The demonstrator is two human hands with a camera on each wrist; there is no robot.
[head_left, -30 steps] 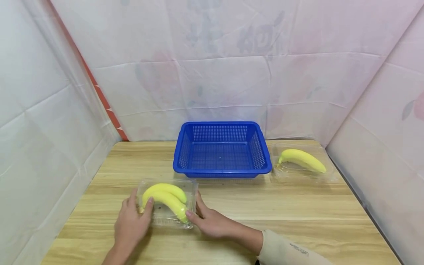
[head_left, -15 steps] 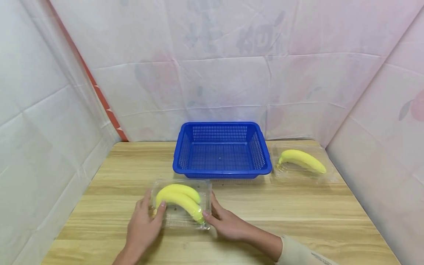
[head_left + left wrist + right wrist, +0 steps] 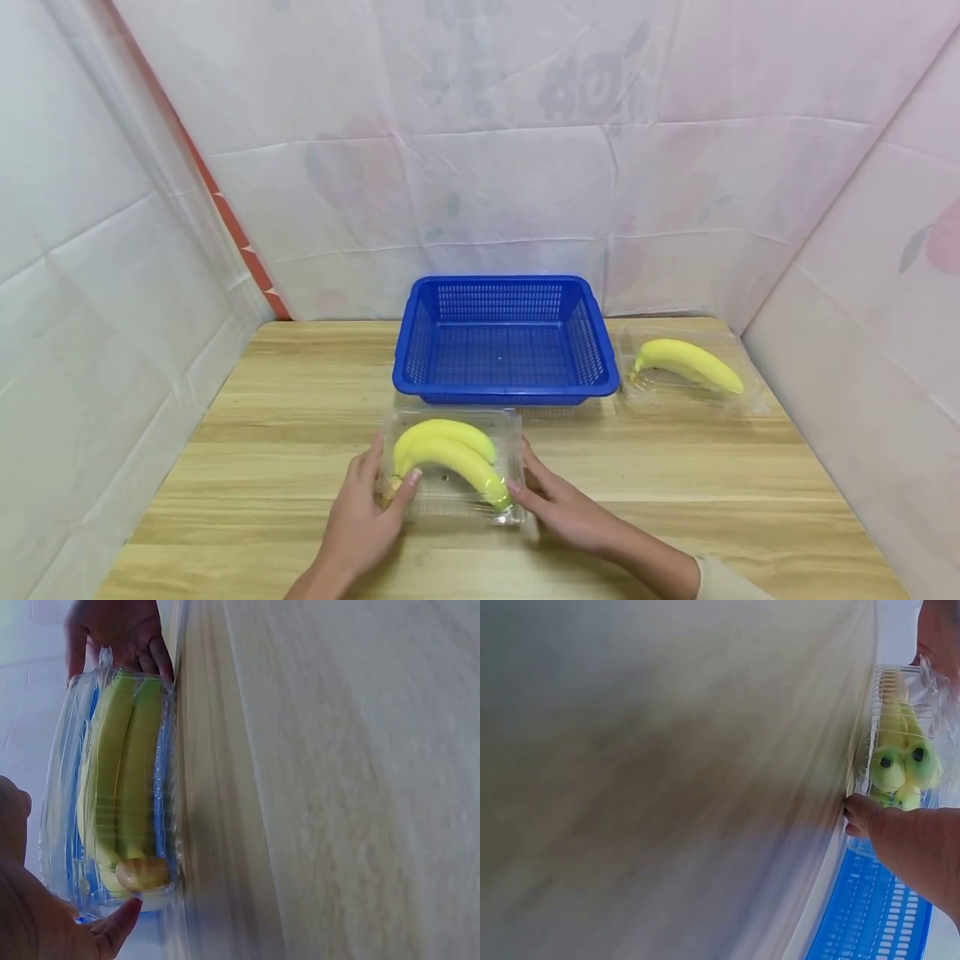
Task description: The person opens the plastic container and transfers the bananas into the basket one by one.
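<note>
A clear plastic clamshell box (image 3: 442,502) with yellow bananas (image 3: 457,459) inside is in front of the blue basket in the head view. My left hand (image 3: 363,518) grips its left end, the thumb over the near left corner. At the opposite end, my right hand (image 3: 566,505) holds the box with the thumb on the near right corner. In the left wrist view, the bananas (image 3: 135,772) show through the clear wall. The right wrist view shows dark-tipped banana ends (image 3: 904,761) beside my right thumb.
A blue perforated basket (image 3: 506,390) stands at the back middle of the wooden table (image 3: 262,467). To its right lies another clear box (image 3: 742,354) with a banana (image 3: 686,363) in it. Cloth walls (image 3: 495,183) enclose the back and sides.
Both hands have moved to the right with the banana box between them, from left of the basket to in front of it. The basket and the other box stay in place.
</note>
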